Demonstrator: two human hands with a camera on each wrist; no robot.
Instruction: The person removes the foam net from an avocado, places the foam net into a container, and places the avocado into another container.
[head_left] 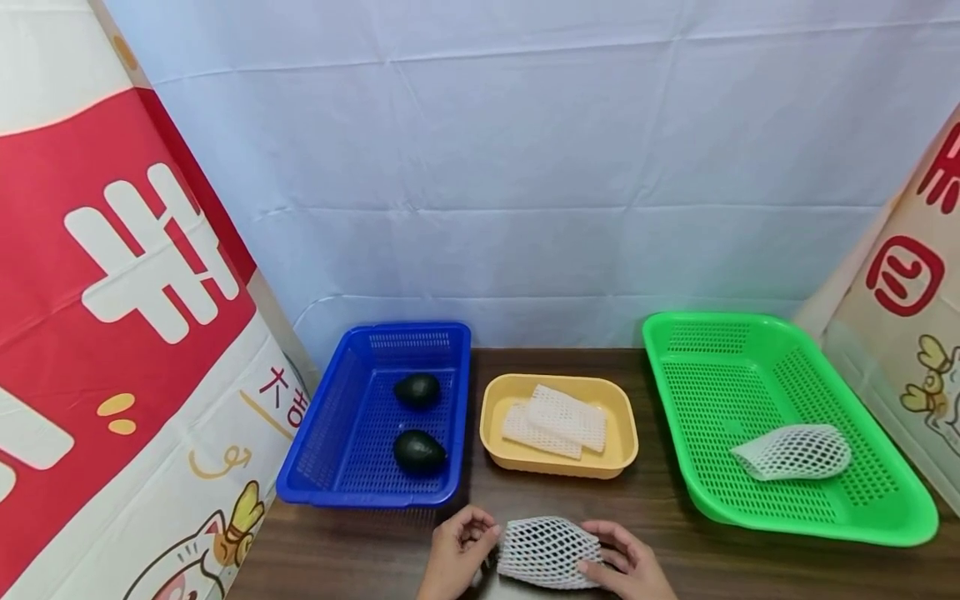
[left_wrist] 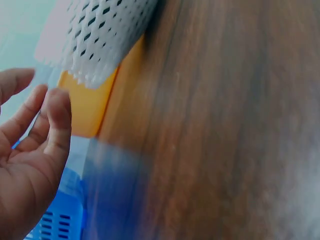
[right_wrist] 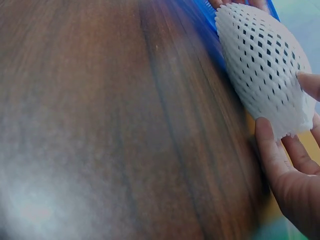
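Note:
A white foam net sleeve [head_left: 549,553] bulges just above the near part of the table; dark gaps show through its mesh, but what is inside I cannot tell. My right hand [head_left: 627,562] holds the right end of it, thumb and fingers on opposite sides, as the right wrist view also shows. My left hand [head_left: 459,550] is close to the sleeve's left end. In the left wrist view a gap separates the loosely bent fingers [left_wrist: 60,117] from the mesh, with nothing held. Two dark green avocados [head_left: 417,389] lie in the blue basket [head_left: 352,498].
A yellow tray [head_left: 558,468] with flat foam net sleeves [head_left: 566,414] sits mid-table. At the right, a green basket [head_left: 720,408] contains one plump net-wrapped piece [head_left: 798,452]. Printed cloth [head_left: 150,333] hangs at the left, and a pale cloth [head_left: 525,167] stands behind the table.

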